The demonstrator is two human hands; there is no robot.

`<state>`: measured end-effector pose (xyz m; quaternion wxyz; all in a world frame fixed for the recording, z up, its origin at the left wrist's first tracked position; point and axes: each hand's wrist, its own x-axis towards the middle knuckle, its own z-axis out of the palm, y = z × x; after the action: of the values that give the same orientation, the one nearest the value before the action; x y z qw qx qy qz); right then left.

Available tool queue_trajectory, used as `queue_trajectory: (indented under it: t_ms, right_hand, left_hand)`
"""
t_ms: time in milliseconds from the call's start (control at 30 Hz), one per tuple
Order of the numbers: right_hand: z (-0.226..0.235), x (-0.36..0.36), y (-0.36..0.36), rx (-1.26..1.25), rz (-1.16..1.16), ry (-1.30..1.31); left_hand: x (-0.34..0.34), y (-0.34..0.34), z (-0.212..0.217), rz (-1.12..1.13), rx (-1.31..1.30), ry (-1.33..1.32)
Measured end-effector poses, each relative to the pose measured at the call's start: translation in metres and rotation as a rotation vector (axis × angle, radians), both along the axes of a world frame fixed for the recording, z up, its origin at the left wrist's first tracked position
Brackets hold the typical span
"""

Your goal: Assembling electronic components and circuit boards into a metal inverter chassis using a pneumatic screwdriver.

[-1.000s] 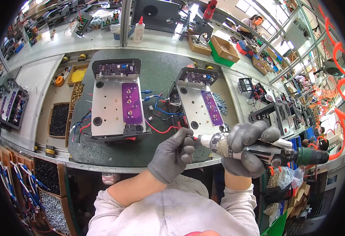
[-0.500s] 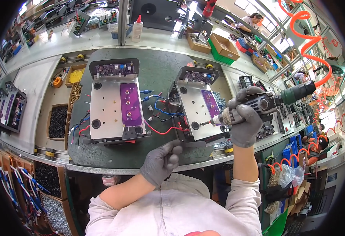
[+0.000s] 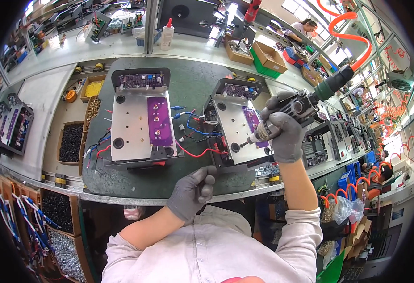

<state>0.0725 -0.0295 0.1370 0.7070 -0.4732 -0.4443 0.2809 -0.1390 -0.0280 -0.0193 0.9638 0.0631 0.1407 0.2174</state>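
Note:
My right hand (image 3: 286,134), in a grey glove, is wrapped round a pneumatic screwdriver (image 3: 306,104) fed by an orange coiled hose. Its bit points down-left at the silver plate of the right-hand metal unit (image 3: 230,120), near a black round grommet; whether it touches cannot be told. My left hand (image 3: 192,192), also gloved, is curled closed by the table's front edge, and its palm is hidden. Left of the right-hand unit stands a similar metal unit (image 3: 130,125) with a purple circuit board (image 3: 158,120) on top. Red and blue wires run between the two.
Both units rest on a dark green mat (image 3: 190,78). Bins of black parts (image 3: 71,144) and small fasteners lie to the left. A white bottle with a red cap (image 3: 167,35) and cardboard boxes (image 3: 268,57) stand behind. Another person (image 3: 303,30) works at the far right.
My right hand has moved slightly left with the screwdriver, whose rear end and hose have swung up and left. The left hand has barely moved.

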Motion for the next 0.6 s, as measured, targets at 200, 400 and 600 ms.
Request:
queue_trajectory:
  t_ms: [200,400,600]
  right_hand:
    - [0.026,-0.051,-0.04,0.358,0.358,0.135]
    - [0.014,-0.094,-0.06,0.563,0.438,-0.021]
    - [0.018,-0.128,-0.05,0.711,0.446,-0.008]
  left_hand:
    - [-0.01,-0.005,0.025,0.083,0.011,-0.012]
    - [-0.037,-0.018,0.059,0.109,0.131,-0.14]
    - [-0.071,-0.02,0.084,0.287,0.131,-0.095]
